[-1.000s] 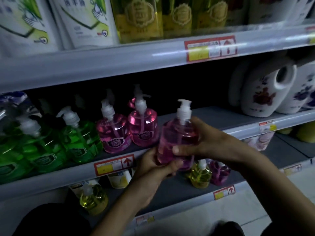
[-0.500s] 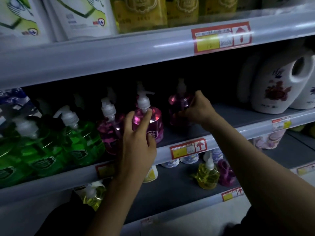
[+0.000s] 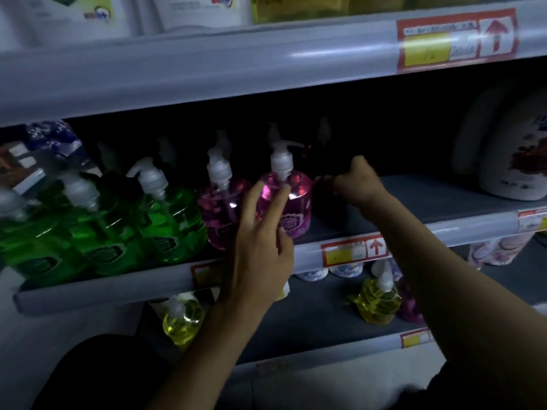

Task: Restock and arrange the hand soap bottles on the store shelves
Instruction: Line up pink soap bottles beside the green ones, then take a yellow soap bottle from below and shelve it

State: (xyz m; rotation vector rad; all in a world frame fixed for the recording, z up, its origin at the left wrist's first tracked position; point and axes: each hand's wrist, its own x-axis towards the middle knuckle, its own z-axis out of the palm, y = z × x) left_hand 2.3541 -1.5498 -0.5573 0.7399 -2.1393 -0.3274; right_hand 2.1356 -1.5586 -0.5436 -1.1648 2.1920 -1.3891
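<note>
Pink pump bottles of hand soap stand on the middle shelf [image 3: 444, 223]. My left hand [image 3: 260, 241] reaches up from below, and its straight fingers touch the front of a bright pink bottle [image 3: 296, 196]. To the left of it stands a second pink bottle [image 3: 219, 211]. My right hand [image 3: 358, 182] is further back in the shelf, fingers curled round another pink bottle [image 3: 324, 199] that stands in deep shadow to the right of the bright one. Only its dim outline shows.
Green soap bottles [image 3: 165, 226] fill the left of the middle shelf. A large white detergent jug [image 3: 515, 161] stands at its right. Yellow bottles [image 3: 380, 303] and a purple one sit on the lower shelf. Refill pouches line the top shelf.
A second ago both hands held a pink bottle in front of the shelf. My right hand has carried it into the shelf's dark back; my left hand moved to the front pink bottle.
</note>
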